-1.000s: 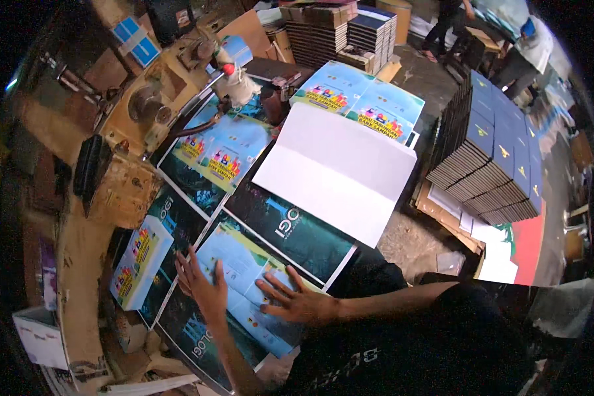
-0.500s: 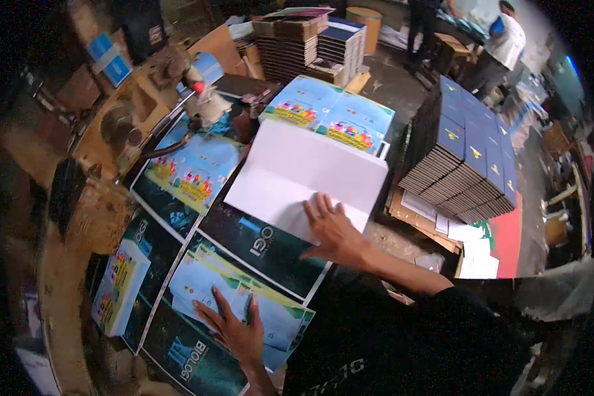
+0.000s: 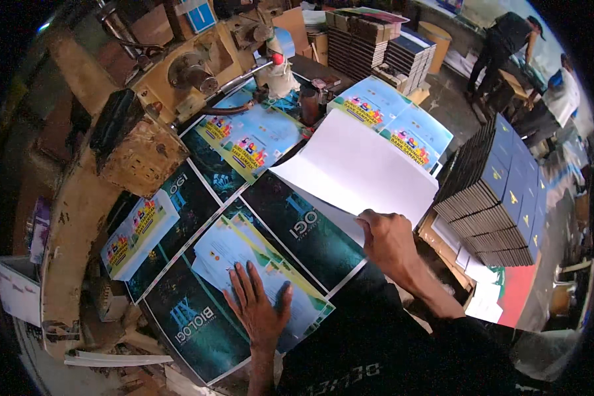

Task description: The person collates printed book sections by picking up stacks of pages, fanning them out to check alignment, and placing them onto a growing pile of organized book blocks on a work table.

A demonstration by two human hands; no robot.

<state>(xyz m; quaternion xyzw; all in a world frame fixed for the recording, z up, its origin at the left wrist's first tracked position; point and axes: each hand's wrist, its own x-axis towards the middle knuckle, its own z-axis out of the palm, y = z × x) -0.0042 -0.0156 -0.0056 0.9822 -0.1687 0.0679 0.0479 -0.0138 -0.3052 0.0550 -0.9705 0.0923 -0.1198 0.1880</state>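
Note:
My left hand [image 3: 261,305] lies flat, fingers stretched, on a loose pile of light-blue and green printed sheets [image 3: 219,249]. My right hand [image 3: 391,245] is closed on the near edge of white paper [image 3: 363,165], thumb and fingers pinching it. That edge is lifted and the paper bows upward; how many sheets are pinched cannot be told. Beyond the white paper, colourful blue-and-yellow covers [image 3: 412,129] stick out from under it. Dark teal printed sheets [image 3: 297,228] cover the work surface beneath everything. A small stack of booklets [image 3: 142,231] lies at the left.
A heavy, worn machine [image 3: 191,72] with a red-knobbed lever [image 3: 277,59] stands at the far left. More blue covers [image 3: 254,135] lie beneath it. Tall stacks of dark-blue books [image 3: 495,191] rise at the right, others [image 3: 356,46] behind. Two people [image 3: 501,49] work at the far right.
My right hand has gone from lying open on the white paper to pinching and raising its near edge. My left hand stays on the printed pile. The view has shifted.

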